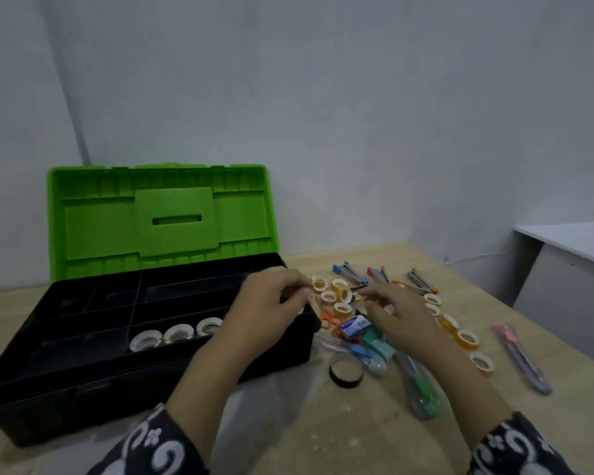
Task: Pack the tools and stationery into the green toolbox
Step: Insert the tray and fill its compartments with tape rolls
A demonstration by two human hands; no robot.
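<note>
The green toolbox (158, 214) stands open at the left, lid upright, and three pale tape rolls (177, 333) sit in its black tray (83, 323). My left hand (271, 306) hovers over the tray's right end with its fingers curled round a small tape roll that is mostly hidden. Just right of the box, my right hand (403, 315) reaches over the stationery pile with relaxed, blurred fingers above a cluster of small tape rolls (336, 294). Staplers (352, 274) lie behind that cluster. Orange scissors (326, 318) and a blue staple box (355, 327) lie beside the box.
A black tape roll (345, 368) stands in front of the pile. A green-handled screwdriver in a clear pack (424, 389) and a packed cutter (522, 358) lie to the right. More tape rolls (467, 337) run in a row. A white desk (570, 241) borders the far right.
</note>
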